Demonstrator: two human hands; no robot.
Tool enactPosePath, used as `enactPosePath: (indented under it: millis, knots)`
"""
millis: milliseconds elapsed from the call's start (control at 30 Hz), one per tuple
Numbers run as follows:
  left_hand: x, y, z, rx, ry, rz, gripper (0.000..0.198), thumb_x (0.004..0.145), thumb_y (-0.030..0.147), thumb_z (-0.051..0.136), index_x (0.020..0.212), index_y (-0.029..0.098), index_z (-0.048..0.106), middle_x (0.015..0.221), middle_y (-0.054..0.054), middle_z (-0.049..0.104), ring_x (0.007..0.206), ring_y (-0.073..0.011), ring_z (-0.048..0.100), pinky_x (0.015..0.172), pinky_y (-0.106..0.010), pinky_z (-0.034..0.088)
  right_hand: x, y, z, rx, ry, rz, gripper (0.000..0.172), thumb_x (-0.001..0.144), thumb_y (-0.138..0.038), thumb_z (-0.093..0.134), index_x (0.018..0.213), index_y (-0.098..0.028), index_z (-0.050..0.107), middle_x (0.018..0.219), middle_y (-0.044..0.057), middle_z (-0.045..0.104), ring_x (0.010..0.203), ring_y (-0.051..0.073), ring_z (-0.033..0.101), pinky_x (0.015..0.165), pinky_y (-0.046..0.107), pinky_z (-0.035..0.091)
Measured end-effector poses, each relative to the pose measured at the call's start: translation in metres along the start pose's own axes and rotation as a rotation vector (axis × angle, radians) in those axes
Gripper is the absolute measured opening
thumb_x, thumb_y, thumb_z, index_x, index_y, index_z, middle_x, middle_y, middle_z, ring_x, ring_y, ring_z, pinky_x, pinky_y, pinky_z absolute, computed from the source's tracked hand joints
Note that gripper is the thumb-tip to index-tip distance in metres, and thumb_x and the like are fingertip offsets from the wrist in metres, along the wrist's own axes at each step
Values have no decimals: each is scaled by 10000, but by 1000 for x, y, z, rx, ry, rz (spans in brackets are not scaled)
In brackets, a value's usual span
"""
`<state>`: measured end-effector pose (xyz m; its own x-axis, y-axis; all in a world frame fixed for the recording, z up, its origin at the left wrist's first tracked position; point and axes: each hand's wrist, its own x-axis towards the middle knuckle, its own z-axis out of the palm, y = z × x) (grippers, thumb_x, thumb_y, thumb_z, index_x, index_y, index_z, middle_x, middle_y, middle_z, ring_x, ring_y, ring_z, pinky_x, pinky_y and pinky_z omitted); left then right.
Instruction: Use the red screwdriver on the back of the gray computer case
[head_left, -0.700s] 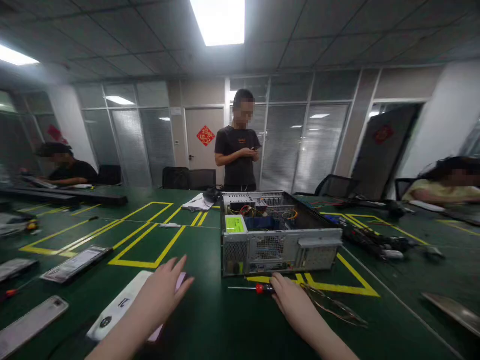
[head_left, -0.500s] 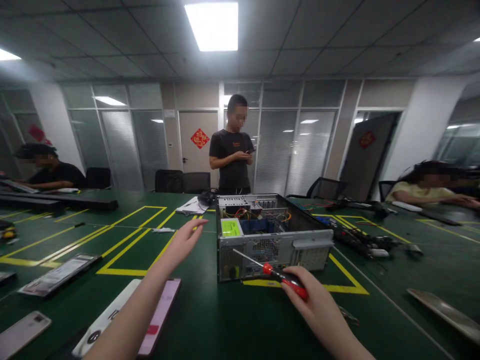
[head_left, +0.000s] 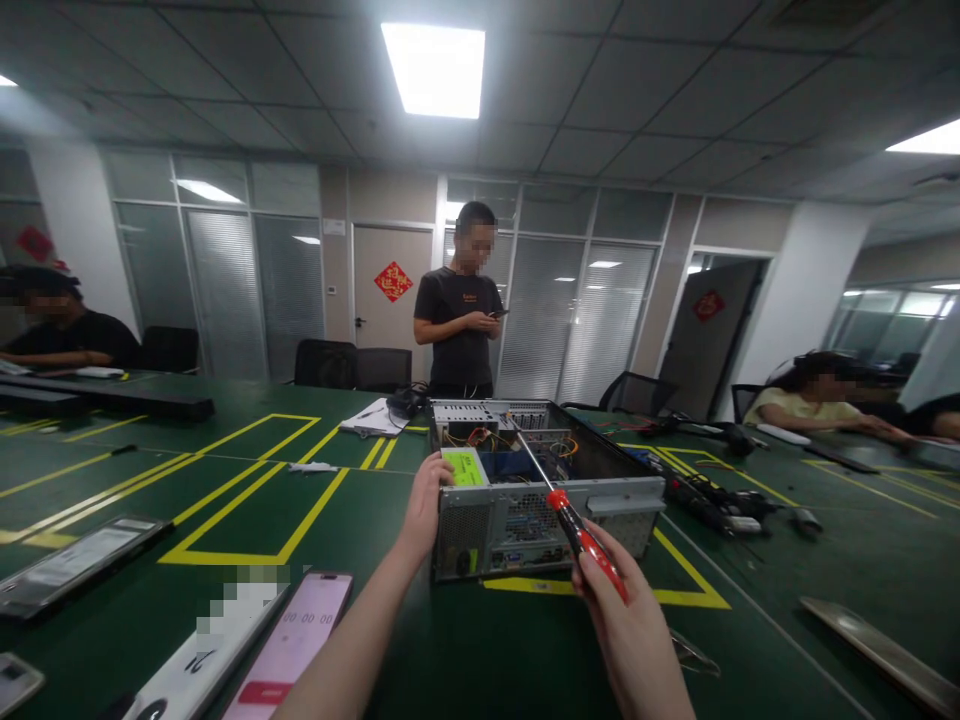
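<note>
Stretching through the office, a green table [head_left: 450, 650] taped with yellow lines [head_left: 247, 500] bears a lit phone [head_left: 289, 640] at 7 o'clock; the left hand [head_left: 426, 500] grips the near-left corner of the open computer case [head_left: 517, 510] at centre. At 5 o'clock the right hand [head_left: 637, 630] is clenched round a red screwdriver [head_left: 571, 522], its shaft slanting toward 11 o'clock over the case; at 12 o'clock a person [head_left: 459, 330] stands before glass partitions [head_left: 225, 290].

One case [head_left: 547, 500], one screwdriver [head_left: 581, 540]. The wearer's hands are two: left hand [head_left: 426, 500], right hand [head_left: 630, 625]. Three other people: a standing person [head_left: 459, 320] past the desk's [head_left: 465, 650] far edge, a left sitter [head_left: 52, 330] at its left edge, a right sitter [head_left: 817, 400] at its right edge. Four flat devices by the near left corner: lit phone [head_left: 289, 640], white slab [head_left: 199, 655], dark slab [head_left: 75, 560], grey phone [head_left: 13, 680]. Three red ornaments [head_left: 393, 281].
</note>
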<state>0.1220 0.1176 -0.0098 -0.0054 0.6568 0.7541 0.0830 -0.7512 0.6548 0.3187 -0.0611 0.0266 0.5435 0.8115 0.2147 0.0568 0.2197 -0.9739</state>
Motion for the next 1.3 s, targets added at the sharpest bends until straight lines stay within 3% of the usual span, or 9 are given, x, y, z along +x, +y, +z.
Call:
enactPosePath:
  millis: [67, 100, 233, 300, 467, 733, 933, 1300]
  knots:
    - [-1, 0, 3, 3, 14, 22, 505, 981, 526, 256, 772, 204, 586, 1018, -86, 645, 1232, -230, 518, 1124, -446, 367, -6, 9, -12, -272, 35, -152, 557, 790, -548, 645, 1251, -236, 623, 1117, 85, 722, 897, 256, 700, 768, 370, 592]
    - [-1, 0, 3, 8, 11, 27, 506, 983, 522, 252, 773, 205, 586, 1016, -85, 645, 1228, -230, 519, 1118, -446, 372, -9, 12, -18, -394, 15, -240, 522, 805, -532, 633, 1235, -236, 637, 1153, 96, 718, 954, 282, 704, 764, 379, 603]
    - [-1, 1, 4, 5, 3, 46, 492, 988, 506, 244, 780, 207, 574, 1006, -83, 639, 1229, -229, 517, 1122, -448, 363, -20, 20, -27, -696, -118, -731, 383, 881, -367, 578, 1236, -231, 623, 1162, 84, 729, 1036, 260, 701, 877, 360, 591]
    - [-3, 1, 6, 8, 52, 38, 493, 991, 498, 225, 794, 207, 571, 1019, -86, 633, 1249, -232, 506, 1116, -451, 369, -22, 20, -24, -773, -189, -926, 376, 895, -297, 566, 1261, -211, 588, 1156, 85, 733, 1026, 227, 707, 891, 316, 582]
    - [-5, 0, 14, 5, 119, 71, 471, 992, 478, 230, 783, 206, 552, 995, -82, 629, 1211, -231, 532, 1110, -456, 380, -25, 22, -14, -883, -296, -1198, 350, 890, -219, 571, 1232, -144, 574, 1097, 114, 752, 967, 185, 726, 842, 217, 577]
    - [-5, 0, 12, 47, 101, 81, 479, 998, 470, 213, 802, 204, 560, 1023, -86, 633, 1232, -230, 524, 1104, -456, 388, -29, 26, -10, -892, -288, -1212, 349, 885, -181, 572, 1229, -126, 593, 1118, 136, 740, 958, 198, 725, 833, 244, 584]
    - [-5, 1, 12, 48, 94, 63, 489, 995, 483, 199, 793, 205, 547, 1008, -83, 626, 1227, -224, 522, 1113, -447, 376, -35, 36, -2, -804, -189, -1101, 334, 921, -226, 523, 1243, -185, 601, 1133, 119, 736, 976, 224, 717, 816, 302, 596]
    - [-6, -1, 11, 52, 85, 67, 469, 1000, 462, 201, 809, 209, 546, 1034, -83, 624, 1253, -230, 503, 1119, -455, 365, -37, 38, -2, -773, -201, -1074, 331, 931, -239, 514, 1248, -192, 599, 1137, 122, 733, 1006, 222, 707, 828, 306, 593]
